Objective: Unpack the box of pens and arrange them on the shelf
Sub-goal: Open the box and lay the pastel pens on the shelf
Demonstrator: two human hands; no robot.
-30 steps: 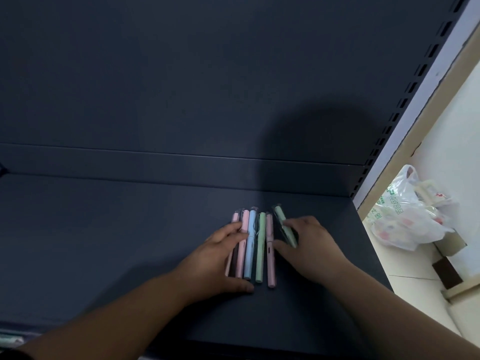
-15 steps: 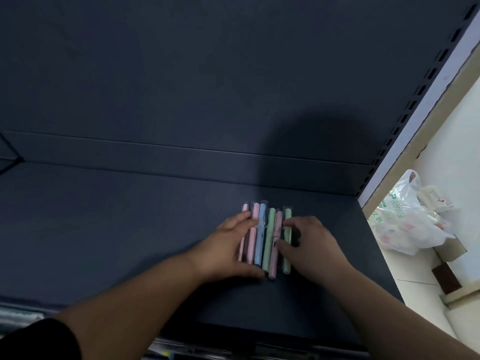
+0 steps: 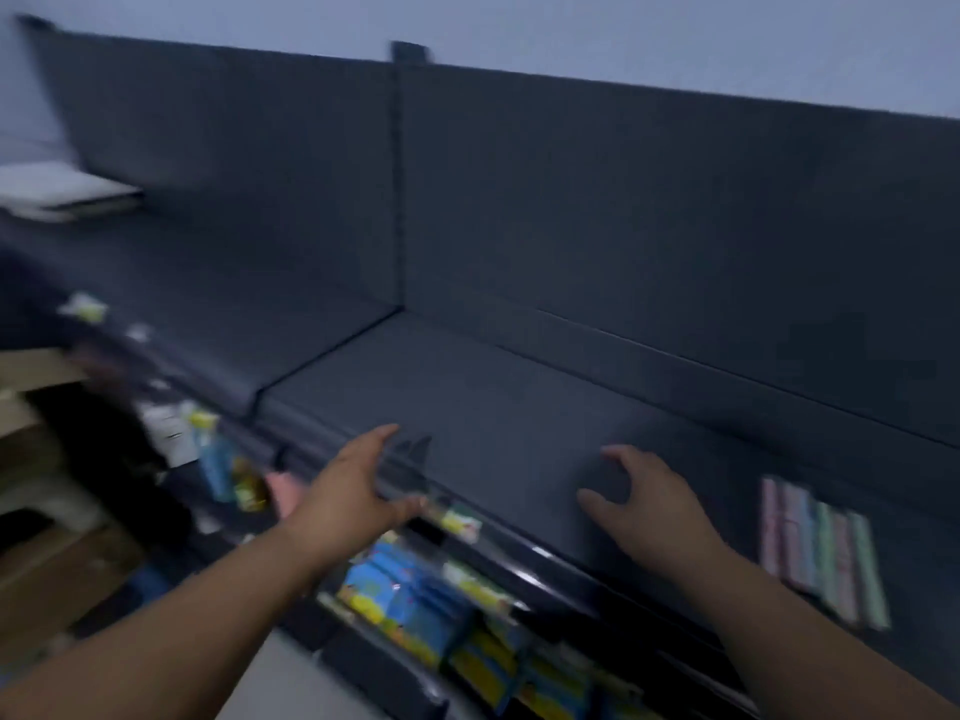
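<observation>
Several pastel pens [image 3: 821, 545], pink, blue and green, lie side by side in a tight row on the dark shelf [image 3: 493, 402] at the right. My right hand [image 3: 649, 504] hovers over the shelf to the left of the pens, fingers spread and curled, holding nothing. My left hand [image 3: 358, 485] is over the shelf's front edge, further left, palm open and empty. The view is blurred by motion.
Below the shelf edge hang blue and yellow packaged goods [image 3: 415, 610] with price tags. Cardboard boxes [image 3: 47, 563] stand at the lower left. A white flat object [image 3: 62, 192] lies on the shelf far left. A vertical divider [image 3: 399, 174] splits the back panel.
Both hands have let go of the pens and pulled away to the left. My view has swung left, so the pen row now sits at the right edge.
</observation>
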